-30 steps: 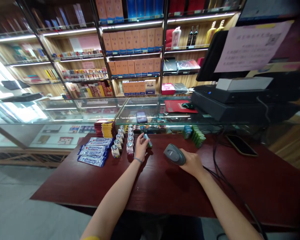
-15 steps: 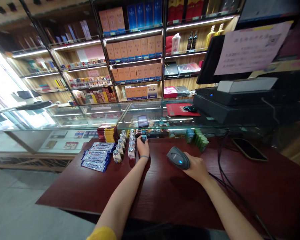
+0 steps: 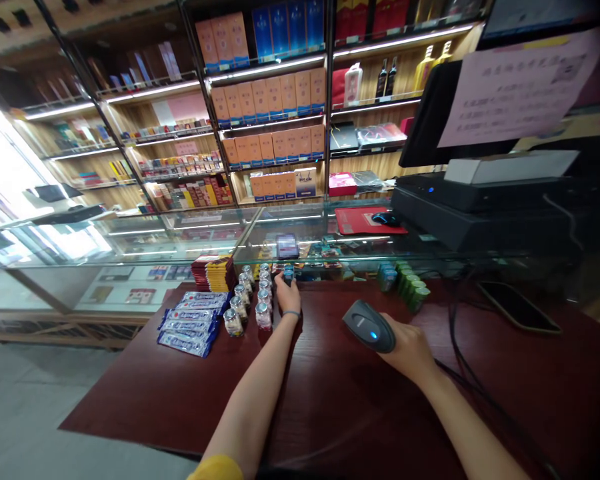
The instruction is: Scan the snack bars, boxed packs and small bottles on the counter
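My right hand (image 3: 409, 347) is wrapped round the handle of a dark grey barcode scanner (image 3: 369, 326), which has a lit blue light and is held above the brown table. At the table's far edge, my left hand (image 3: 287, 297) has its fingers closed on a small blue container (image 3: 289, 275), partly hidden by the fingers. Just left of that hand stand two rows of small jars (image 3: 263, 315) with silvery lids. Beyond them lie several blue-and-silver packets (image 3: 189, 323) and a stack of red and yellow packets (image 3: 213, 273).
Green cylindrical packs (image 3: 413, 288) and blue ones (image 3: 387, 276) stand at the table's back right, near a phone (image 3: 517, 306). Black cables (image 3: 455, 340) cross the right side. A glass counter (image 3: 260, 230) borders the table, with a monitor (image 3: 433, 113) at right and stocked shelves behind.
The view has shifted slightly. My right hand and the scanner sit a little lower and further right in the picture; my left hand stays at the table's far edge with the small container.
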Tool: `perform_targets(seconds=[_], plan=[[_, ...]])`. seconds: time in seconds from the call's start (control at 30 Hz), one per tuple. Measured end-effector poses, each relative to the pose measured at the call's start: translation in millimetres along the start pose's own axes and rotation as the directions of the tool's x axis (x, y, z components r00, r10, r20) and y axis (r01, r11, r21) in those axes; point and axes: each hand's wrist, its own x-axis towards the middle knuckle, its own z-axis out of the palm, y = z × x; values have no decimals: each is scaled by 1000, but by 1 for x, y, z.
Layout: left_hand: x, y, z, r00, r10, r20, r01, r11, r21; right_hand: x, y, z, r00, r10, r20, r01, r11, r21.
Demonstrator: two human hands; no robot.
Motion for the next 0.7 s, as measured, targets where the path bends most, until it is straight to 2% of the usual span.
perform_targets(seconds=[0.2,0.43,0.53,0.6,0.7], plan=[[2,-5,1,1000,22,5,-22,999,-41,1,0,-1,1000,-2,1,2,1000,-18],[0,-1,0,994,97,41,-91,988,-126,-3,6,0,997,78,-5,-78,995,-56],[-4,6,-1,975,220,24,-218,974,-55,-3,11,-3,993,113,-42,-116,990,-84],[-7,10,-2,942,335,-8,-335,942,-6,-2,15,-6,984,169,-63,-175,978,-111],[-14,14,-2,879,476,-13,-475,879,24,-2,24,-12,946,292,-139,-315,928,-197]])
